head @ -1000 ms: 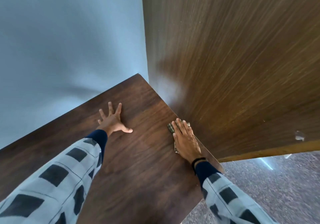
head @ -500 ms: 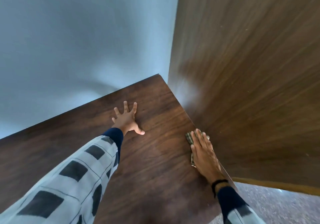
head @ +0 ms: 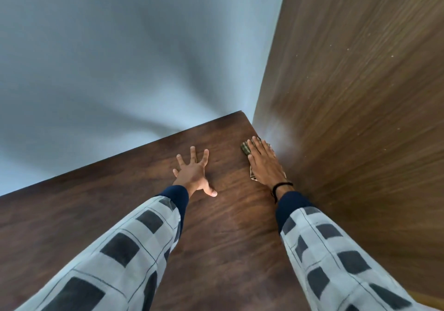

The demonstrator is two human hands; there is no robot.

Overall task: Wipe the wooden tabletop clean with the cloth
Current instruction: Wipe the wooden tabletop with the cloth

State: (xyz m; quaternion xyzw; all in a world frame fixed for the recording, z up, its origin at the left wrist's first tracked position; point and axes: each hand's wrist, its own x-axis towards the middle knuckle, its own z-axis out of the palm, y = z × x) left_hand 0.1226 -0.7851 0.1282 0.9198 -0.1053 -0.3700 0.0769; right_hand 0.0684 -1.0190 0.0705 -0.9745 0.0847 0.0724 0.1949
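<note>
As the right hand (head: 264, 169) advances, flat fingers (head: 256, 146) pressing the cloth (head: 245, 148), the desk's (head: 216, 238) right edge looks nearly wiped. Left hand (head: 192, 175) braces, splayed, empty.

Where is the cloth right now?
In the head view, the cloth lies under the flat right hand, at the right edge of the tabletop, beside the wooden panel.

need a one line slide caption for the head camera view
Right hand presses a cloth flat on the tabletop beside a wooden panel; left hand rests with fingers spread.
</note>
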